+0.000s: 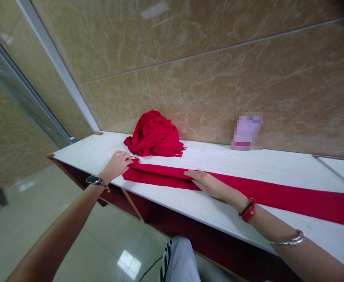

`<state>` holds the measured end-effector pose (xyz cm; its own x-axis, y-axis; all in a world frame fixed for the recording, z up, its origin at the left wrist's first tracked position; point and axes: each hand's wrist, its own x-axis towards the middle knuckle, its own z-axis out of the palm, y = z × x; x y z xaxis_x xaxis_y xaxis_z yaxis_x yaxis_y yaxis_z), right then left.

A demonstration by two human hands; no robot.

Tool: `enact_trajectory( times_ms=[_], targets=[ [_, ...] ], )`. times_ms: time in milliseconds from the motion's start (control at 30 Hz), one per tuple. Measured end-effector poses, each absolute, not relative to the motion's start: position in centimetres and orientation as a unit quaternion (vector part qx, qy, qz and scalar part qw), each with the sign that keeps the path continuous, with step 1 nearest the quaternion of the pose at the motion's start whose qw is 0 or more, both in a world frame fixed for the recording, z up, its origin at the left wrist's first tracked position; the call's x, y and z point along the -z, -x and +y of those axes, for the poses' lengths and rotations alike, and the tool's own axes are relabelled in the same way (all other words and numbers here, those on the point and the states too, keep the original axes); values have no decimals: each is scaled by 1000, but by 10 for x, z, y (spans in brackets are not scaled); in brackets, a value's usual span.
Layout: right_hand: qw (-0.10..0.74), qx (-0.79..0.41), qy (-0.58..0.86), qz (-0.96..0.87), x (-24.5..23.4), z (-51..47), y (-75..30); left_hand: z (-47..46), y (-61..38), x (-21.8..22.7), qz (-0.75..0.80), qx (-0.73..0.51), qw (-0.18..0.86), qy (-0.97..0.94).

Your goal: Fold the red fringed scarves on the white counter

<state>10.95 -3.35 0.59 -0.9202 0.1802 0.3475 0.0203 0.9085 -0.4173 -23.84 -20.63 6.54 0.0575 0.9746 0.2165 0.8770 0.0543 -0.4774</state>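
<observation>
A long red scarf [283,196] lies lengthwise along the white countertop [277,166], folded into a narrow strip that runs out of view on the right. At its left, fringed end my left hand [117,163] is closed, its fingertips pinching the corner by the tassels. My right hand [208,184] lies palm down across the strip near its middle, fingers stretched out, pressing on the near edge. Behind the left end sits a loosely bunched red scarf [157,135] with fringe, apart from both hands.
A blurred-out pinkish item [246,132] leans against the tan marble wall [207,86] at the back. Open dark red compartments [172,219] show below the counter's front edge. My leg [179,258] is close to the cabinet, with a dark cable [151,268] on the tiled floor.
</observation>
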Motion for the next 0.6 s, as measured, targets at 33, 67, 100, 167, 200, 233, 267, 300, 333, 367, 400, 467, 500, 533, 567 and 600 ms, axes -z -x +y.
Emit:
enact_trajectory(
  times_ms=[33, 67, 100, 167, 200, 233, 267, 300, 333, 367, 400, 467, 500, 533, 567, 600],
  targets=[
    [179, -202, 31, -962, -6, -33, -111, -211, 238, -61, -682, -97, 250, 681],
    [160, -194, 13, -968, -5, -33, -112, -215, 237, -55, -688, -99, 243, 677],
    [140, -185, 0, -973, -4, -33, -112, -218, 237, -51, -701, -100, 238, 665],
    [108, -169, -5, -980, -1, -32, -113, -220, 236, -44, -747, -103, 239, 612],
    [102, -164, -2, -981, 0, -32, -113, -220, 237, -43, -769, -106, 244, 582],
    [102, -163, 4, -981, 1, -32, -112, -220, 237, -43, -789, -109, 247, 553],
    [108, -163, 11, -981, 3, -32, -112, -219, 237, -45, -806, -110, 246, 527],
    [118, -164, 19, -979, 4, -32, -111, -218, 237, -46, -820, -110, 244, 506],
    [130, -164, 28, -978, 6, -32, -111, -217, 237, -49, -831, -106, 242, 490],
    [140, -163, 37, -976, 7, -32, -111, -217, 236, -50, -839, -99, 241, 478],
    [148, -161, 46, -975, 8, -32, -110, -216, 235, -52, -844, -88, 238, 472],
    [153, -155, 54, -975, 10, -31, -110, -217, 234, -52, -856, -59, 205, 470],
    [153, -151, 54, -975, 10, -31, -109, -218, 235, -51, -869, -40, 168, 463],
    [153, -146, 54, -976, 10, -31, -109, -218, 236, -49, -883, -15, 121, 452],
    [152, -141, 54, -977, 10, -31, -109, -219, 237, -47, -895, 16, 70, 441],
    [149, -136, 56, -978, 9, -31, -109, -219, 239, -46, -900, 54, 23, 432]
  ],
)
